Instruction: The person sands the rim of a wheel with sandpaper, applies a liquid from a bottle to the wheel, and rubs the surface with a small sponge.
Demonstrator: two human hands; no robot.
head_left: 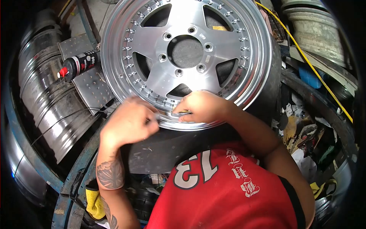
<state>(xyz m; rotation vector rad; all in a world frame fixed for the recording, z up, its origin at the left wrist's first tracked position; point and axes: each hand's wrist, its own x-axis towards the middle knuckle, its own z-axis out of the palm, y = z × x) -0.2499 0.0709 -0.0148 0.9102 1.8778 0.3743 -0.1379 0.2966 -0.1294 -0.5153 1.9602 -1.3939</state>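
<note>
A polished silver wheel rim (236, 42), with several spokes and a ring of small bolts, lies face up before me. My right hand (204, 107) is at the rim's near edge, its fingers pinched on a small dark piece with a yellowish edge (182, 113) that I cannot identify. Beside it, my left hand (131, 120) is blurred by motion at the lip's near left side. The left fingers are curled in, and anything inside them is hidden. Under the rim is a dark, rounded support (152, 152).
A black bottle with a red cap (80, 65) lies on a perforated metal plate (91, 89) at the left. Stacked shiny rims (49, 99) stand beyond it. A yellow hose (305, 57) runs down the right, above scattered litter (301, 129). A yellow cloth (94, 204) hangs lower left.
</note>
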